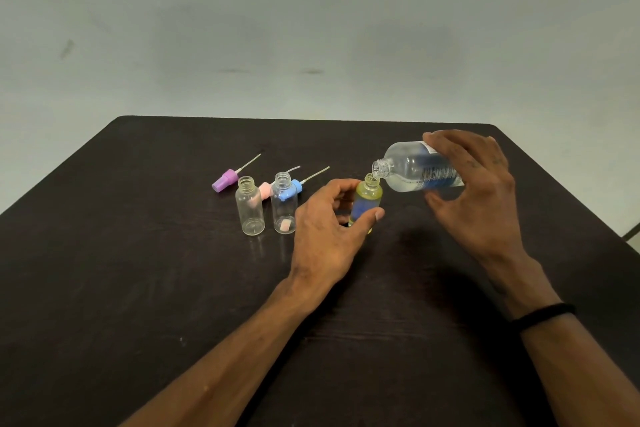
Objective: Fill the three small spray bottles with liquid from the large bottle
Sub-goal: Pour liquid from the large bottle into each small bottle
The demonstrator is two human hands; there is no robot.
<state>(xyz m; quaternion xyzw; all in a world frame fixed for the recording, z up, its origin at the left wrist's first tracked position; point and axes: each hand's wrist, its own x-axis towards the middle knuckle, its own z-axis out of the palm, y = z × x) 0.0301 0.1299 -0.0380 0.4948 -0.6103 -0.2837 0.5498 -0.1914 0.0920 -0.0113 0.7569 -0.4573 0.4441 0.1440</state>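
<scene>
My right hand [478, 191] grips the large clear bottle [412, 170], tipped on its side with its open neck right over the mouth of a small bottle [367, 199]. That small bottle stands upright on the dark table [173, 288], looks yellowish and full of liquid, and my left hand [329, 229] holds it between thumb and fingers. Two more small clear bottles, one at the left [250, 206] and one in the middle [283, 204], stand open and look empty. Behind them lie a purple spray cap [225, 179], a pink cap [265, 189] and a blue cap [292, 189], each with a thin tube.
The table's far edge runs just behind the caps, with a plain pale wall beyond. A black band circles my right wrist [540, 315]. The table's right corner slopes off near the large bottle.
</scene>
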